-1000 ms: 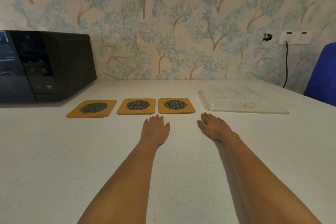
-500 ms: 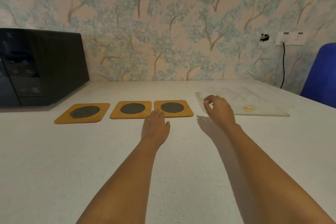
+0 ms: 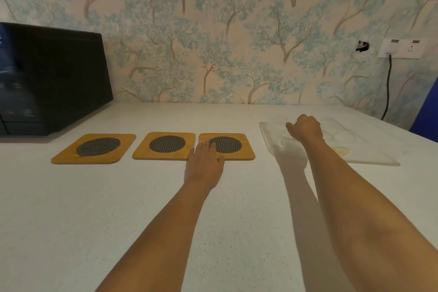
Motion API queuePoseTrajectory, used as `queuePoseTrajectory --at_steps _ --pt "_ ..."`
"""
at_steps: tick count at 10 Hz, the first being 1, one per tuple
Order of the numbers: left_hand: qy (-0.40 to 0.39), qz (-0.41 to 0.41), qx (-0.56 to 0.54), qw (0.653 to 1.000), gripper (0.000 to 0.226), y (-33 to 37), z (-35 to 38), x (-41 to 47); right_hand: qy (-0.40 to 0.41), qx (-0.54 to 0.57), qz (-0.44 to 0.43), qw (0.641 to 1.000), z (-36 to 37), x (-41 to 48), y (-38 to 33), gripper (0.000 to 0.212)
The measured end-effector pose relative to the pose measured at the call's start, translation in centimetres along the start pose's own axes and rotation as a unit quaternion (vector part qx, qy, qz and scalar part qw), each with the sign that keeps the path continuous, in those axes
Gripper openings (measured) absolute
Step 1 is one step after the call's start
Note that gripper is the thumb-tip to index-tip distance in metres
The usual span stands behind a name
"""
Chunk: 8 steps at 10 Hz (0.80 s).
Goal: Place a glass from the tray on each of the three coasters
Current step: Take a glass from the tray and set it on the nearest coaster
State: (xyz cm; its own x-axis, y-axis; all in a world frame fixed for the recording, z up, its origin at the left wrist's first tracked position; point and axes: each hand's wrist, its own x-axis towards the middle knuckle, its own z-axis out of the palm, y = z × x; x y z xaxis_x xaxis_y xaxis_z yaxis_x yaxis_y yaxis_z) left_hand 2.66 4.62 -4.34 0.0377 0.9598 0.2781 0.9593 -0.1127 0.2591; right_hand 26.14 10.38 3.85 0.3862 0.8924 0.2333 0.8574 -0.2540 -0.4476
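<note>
Three orange square coasters with dark mesh circles lie in a row: the left coaster (image 3: pixel 94 148), the middle coaster (image 3: pixel 166 146) and the right coaster (image 3: pixel 233 146). All three are bare. A clear tray (image 3: pixel 369 161) lies to their right with faint clear glasses (image 3: pixel 339 125) on it. My right hand (image 3: pixel 304 128) hovers over the tray's left end, fingers curled around the top of the leftmost glass (image 3: pixel 290 150), which still rests on the tray. My left hand (image 3: pixel 205 161) lies flat, fingertips on the right coaster's front left corner.
A black microwave (image 3: pixel 52 78) stands at the back left against the wallpapered wall. A wall socket (image 3: pixel 400 48) with a black cable is at the back right, and a blue chair (image 3: pixel 426 111) stands beyond the table's right edge.
My right hand rose from the table, reached onto the tray's left end and curled around a glass. My left hand slid forward onto the right coaster's edge. The view shifted slightly.
</note>
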Motion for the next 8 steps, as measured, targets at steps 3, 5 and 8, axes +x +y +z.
queuePoseTrajectory --at_steps 3,5,8 --pt "-0.013 -0.006 -0.01 1.0 0.055 -0.3 0.5 0.3 -0.099 -0.067 0.025 0.993 0.2 1.5 -1.5 0.066" --pt "-0.021 -0.008 -0.012 1.0 0.055 -0.3 0.5 0.3 -0.12 -0.066 0.043 0.99 0.3 1.5 -1.4 0.061" --pt "-0.025 -0.011 -0.01 1.0 0.055 -0.3 0.5 0.3 0.003 0.093 0.07 0.993 0.2 1.5 -0.5 0.065"
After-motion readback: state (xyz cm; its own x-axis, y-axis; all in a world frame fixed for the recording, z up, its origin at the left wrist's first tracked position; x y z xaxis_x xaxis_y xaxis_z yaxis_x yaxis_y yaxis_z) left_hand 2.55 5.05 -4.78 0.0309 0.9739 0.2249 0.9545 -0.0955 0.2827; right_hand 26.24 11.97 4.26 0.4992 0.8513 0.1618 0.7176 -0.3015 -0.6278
